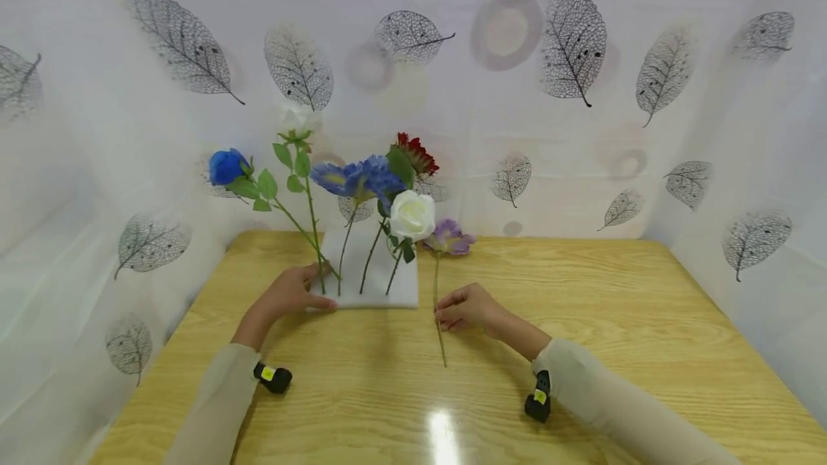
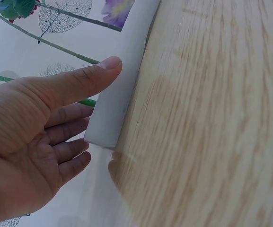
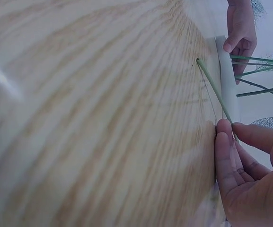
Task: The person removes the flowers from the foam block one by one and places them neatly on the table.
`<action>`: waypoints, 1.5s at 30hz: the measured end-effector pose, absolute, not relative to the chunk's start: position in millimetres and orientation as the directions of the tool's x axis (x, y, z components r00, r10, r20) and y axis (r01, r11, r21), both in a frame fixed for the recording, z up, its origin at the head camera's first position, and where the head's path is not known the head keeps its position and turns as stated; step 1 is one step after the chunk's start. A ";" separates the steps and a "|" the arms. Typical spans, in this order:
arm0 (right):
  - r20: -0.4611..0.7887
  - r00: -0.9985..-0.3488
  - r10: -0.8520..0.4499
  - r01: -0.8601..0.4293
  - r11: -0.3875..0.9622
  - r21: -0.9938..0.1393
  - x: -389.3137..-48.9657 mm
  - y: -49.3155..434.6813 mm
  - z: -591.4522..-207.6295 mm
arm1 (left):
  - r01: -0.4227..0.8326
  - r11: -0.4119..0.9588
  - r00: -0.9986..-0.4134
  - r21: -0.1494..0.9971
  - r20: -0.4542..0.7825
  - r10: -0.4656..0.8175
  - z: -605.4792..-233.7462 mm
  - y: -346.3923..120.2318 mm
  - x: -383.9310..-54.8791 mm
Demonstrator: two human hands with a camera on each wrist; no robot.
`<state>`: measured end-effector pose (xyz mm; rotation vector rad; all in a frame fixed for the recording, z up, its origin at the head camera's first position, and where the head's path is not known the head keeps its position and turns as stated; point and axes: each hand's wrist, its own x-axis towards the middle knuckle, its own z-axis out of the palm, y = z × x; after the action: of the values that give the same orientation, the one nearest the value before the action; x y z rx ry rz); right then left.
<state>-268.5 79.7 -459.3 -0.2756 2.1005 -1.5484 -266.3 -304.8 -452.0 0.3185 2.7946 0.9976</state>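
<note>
My left hand (image 1: 293, 293) holds the left end of a white foam board (image 1: 403, 296), its thumb (image 2: 109, 64) along the front edge and the other fingers at the end. In the board stand a blue rose (image 1: 227, 166), a white rose (image 1: 297, 120), a blue iris-like flower (image 1: 362, 179), a red flower (image 1: 418, 155) and a second white rose (image 1: 412, 216). Right of the board, my right hand (image 1: 468, 307) pinches the green stem (image 3: 214, 87) of a purple flower (image 1: 450, 237) between thumb and fingers. Its bloom points away from me, the cut end toward me.
The board lies on a wooden table (image 1: 581, 293) near its back edge. Behind and at the sides hangs a pale curtain (image 1: 452, 106) with printed leaves. Both wrists carry small black cameras (image 1: 538, 405).
</note>
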 end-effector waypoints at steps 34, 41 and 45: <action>-0.226 -0.872 -0.433 0.065 0.355 -0.933 -277.0 89.7 -447.3 | 0.147 0.733 -0.963 0.664 -0.073 0.260 -456.6 -308.0 -269.3; -0.114 -0.902 -0.417 -0.012 0.287 -0.958 -287.4 83.3 -434.4 | 0.152 0.736 -0.963 0.659 -0.069 0.260 -456.1 -308.0 -269.5; -0.041 -0.900 -0.433 -0.076 0.249 -0.966 -292.9 75.2 -427.5 | 0.150 0.733 -0.963 0.663 -0.070 0.261 -455.9 -307.5 -269.5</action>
<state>-292.9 75.2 -427.5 -0.4713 2.2262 -1.6953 -269.5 -307.5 -455.9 0.3318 2.7750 1.0415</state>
